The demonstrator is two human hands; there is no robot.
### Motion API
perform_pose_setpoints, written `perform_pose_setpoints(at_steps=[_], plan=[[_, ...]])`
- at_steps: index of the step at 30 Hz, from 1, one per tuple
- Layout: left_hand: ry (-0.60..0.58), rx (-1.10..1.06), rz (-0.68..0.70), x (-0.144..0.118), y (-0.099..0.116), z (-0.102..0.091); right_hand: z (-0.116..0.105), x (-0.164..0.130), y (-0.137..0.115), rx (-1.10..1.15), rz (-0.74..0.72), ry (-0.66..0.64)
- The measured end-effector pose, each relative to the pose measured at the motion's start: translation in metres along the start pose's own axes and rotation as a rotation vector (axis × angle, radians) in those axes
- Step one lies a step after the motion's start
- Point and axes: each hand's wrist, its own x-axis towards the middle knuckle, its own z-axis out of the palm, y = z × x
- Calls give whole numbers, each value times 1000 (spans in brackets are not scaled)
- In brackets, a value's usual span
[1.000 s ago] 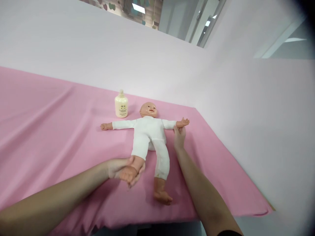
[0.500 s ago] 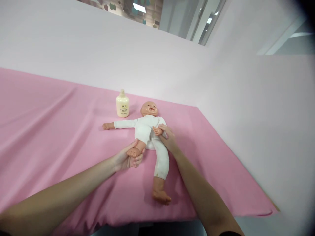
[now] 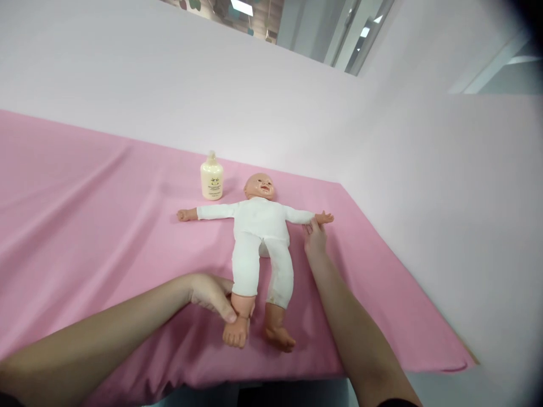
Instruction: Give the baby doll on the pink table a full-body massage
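A baby doll with a white cloth body lies on its back, head toward the wall, both arms stretched out sideways. My left hand is closed round the ankle of the leg on the left, thumb on top near the foot; the other fingers are mostly hidden behind it. At the doll's wrist on the right, my right hand has its fingers closed on the forearm. The doll's other leg lies straight on the cloth, untouched. A cream-coloured pump bottle stands upright beyond the doll's outstretched left-side arm.
A pink sheet with some folds covers the table. White walls rise behind it and on the right. The table's front edge runs just below the doll's feet. A window opening shows above the back wall.
The bent leg in my left hand has come down and straightened toward the front edge. My right hand has moved the doll's arm from across its belly out to the right.
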Motion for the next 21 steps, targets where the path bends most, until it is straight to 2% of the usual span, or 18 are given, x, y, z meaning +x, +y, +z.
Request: perform_pose_setpoints(at_steps=[3,6,8,10,12,14,17,21], plan=[[-13,0,-8,-1,-1,0,-4,2,5,42,63,7],[-16,-46,16,-3,-1,-1,-3,2,5,23,48,-5],[-6,-142,96,-3,0,-2,1,0,2,-3,-3,-8],[20,-280,260,-2,3,-2,7,-3,-1,-59,-118,-28],[122,-418,434,1,7,-1,14,-9,-4,-143,-279,-78],[287,-528,539,4,13,1,22,-17,-6,-231,-408,-162],[495,-616,526,10,22,4,29,-31,-6,-447,-528,-326],[605,-618,454,15,25,4,30,-37,-6,-806,-812,-578]])
